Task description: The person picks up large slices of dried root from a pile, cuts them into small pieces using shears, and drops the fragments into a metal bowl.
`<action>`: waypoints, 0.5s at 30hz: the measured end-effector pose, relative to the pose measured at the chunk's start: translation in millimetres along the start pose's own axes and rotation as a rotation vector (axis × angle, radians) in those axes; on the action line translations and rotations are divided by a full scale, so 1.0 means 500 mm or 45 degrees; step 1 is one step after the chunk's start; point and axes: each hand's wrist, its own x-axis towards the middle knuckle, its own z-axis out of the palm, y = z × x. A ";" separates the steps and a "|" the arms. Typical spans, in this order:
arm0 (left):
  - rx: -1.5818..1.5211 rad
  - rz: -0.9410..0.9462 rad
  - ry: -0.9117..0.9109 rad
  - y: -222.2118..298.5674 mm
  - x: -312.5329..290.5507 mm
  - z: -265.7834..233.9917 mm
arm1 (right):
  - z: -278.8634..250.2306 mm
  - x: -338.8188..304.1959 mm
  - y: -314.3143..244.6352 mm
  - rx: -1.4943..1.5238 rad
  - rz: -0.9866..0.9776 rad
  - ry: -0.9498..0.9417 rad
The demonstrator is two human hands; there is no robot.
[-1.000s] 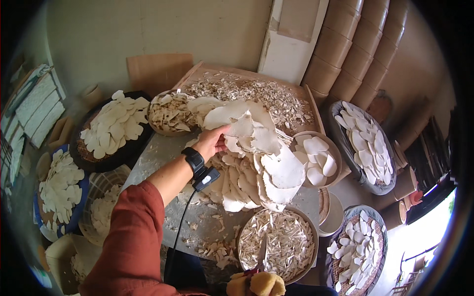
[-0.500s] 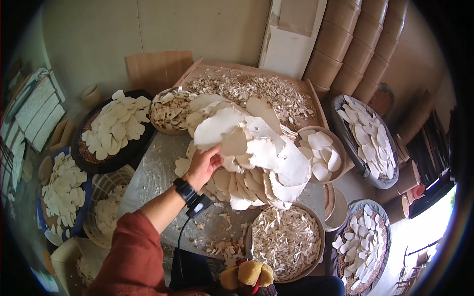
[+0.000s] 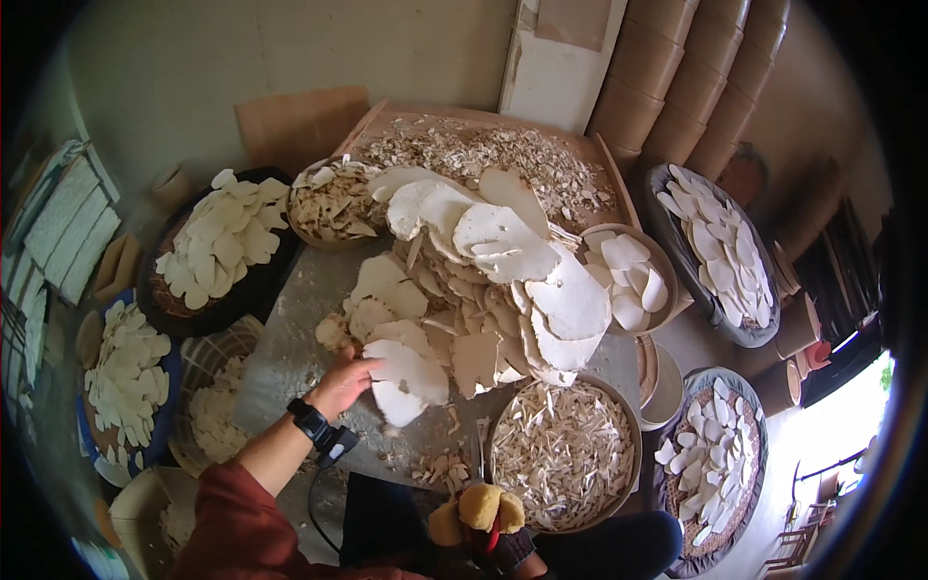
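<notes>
My left hand [image 3: 343, 382], with a dark watch at its wrist, is closed on the edge of a thin, cream-white flat slice [image 3: 411, 382] at the left front of the metal-topped table [image 3: 290, 333]. Behind it rises a big heap of similar broad slices [image 3: 498, 242], some brown at the rim. At the lower edge, my right hand [image 3: 480, 517] wears yellow padding over its fingers. It is closed round red-handled scissors [image 3: 494, 534], whose blades point up beside a round basket [image 3: 633, 454] of narrow pale trimmings; its palm is mostly hidden.
A wooden tray [image 3: 604, 159] of broken bits stands behind the heap. Round baskets of brown-edged pieces [image 3: 333, 198] and trimmed slices [image 3: 628, 280] flank it. More loaded baskets stand left [image 3: 222, 242] and right [image 3: 715, 251]. Stacked tan tubs [image 3: 638, 106] lean at the back right.
My left hand has moved from the heap down and left, and now a single slice is at its fingers. Slices on the heap have shifted. My right hand stays low.
</notes>
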 end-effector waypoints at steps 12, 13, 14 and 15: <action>1.178 1.093 0.051 0.196 0.140 0.296 | 0.013 -0.012 0.000 0.126 0.268 -0.274; 1.374 1.257 0.175 0.201 0.171 0.311 | 0.019 -0.017 -0.005 0.131 0.266 -0.279; 1.569 1.420 0.302 0.203 0.195 0.321 | 0.021 -0.016 -0.007 0.132 0.261 -0.287; 1.572 1.418 0.279 0.197 0.213 0.332 | 0.023 -0.018 -0.011 0.141 0.258 -0.273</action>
